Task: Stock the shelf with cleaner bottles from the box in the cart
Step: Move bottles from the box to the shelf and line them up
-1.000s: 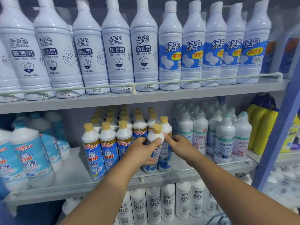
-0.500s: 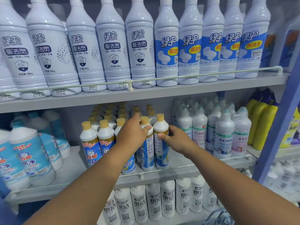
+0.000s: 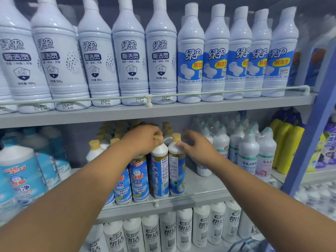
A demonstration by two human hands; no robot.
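The setting is a store shelving unit with three stocked levels visible: tall white bottles (image 3: 130,57) behind a guard rail (image 3: 149,96) on the upper level, and the middle shelf (image 3: 201,190), which is my working level.

My left hand (image 3: 143,140) is clamped over the top of a yellow-capped cleaner bottle (image 3: 159,171), fingers curled round its cap and neck. Holding it from the top lets me steer the bottle without disturbing the labels of its neighbours. The bottle stands upright at the near edge of the middle shelf, close behind the low front rail (image 3: 163,201), with its back label turned toward me.

My right hand (image 3: 198,150) is relaxed, fingers spread; the fingertips (image 3: 179,144) touch the shoulder of the adjacent bottle (image 3: 176,170) just to the right. In my judgement this contact braces that bottle so it does not tip while the left one is seated.

To the left, the matching bottles (image 3: 139,180) show blue front labels. Further yellow caps fill the far rows. To the right, shrink-wrapped white bottles (image 3: 248,153) leave a bare strip of shelf between the groups.

Judgement: the placing step is nearly finished; turning the labels to face forward may remain. Neither the box nor the cart is in view.
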